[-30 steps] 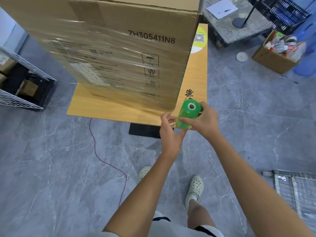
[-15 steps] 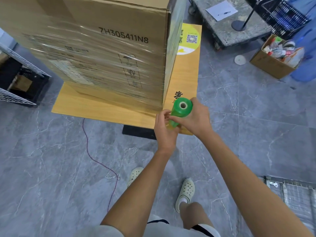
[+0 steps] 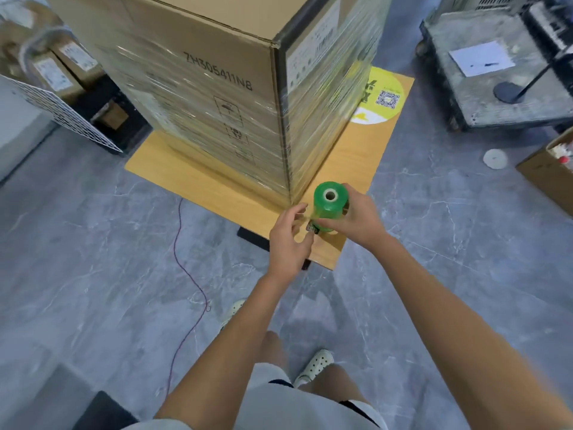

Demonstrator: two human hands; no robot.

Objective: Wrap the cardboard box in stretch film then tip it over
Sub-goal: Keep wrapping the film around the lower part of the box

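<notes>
Open floor (image 3: 93,274) flanks the worktop (image 3: 350,169) near its corner. Film glosses the cardboard box (image 3: 217,88). The left hand (image 3: 286,243) and right hand (image 3: 359,221) clamp the stretch-film roll (image 3: 328,206).

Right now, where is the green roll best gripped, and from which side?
Probably round the middle of the roll, from the right, as the right hand does. It stands upright, core up, a plain cylinder; its left side faces the box corner where it likely pays out, so keep that free.
</notes>
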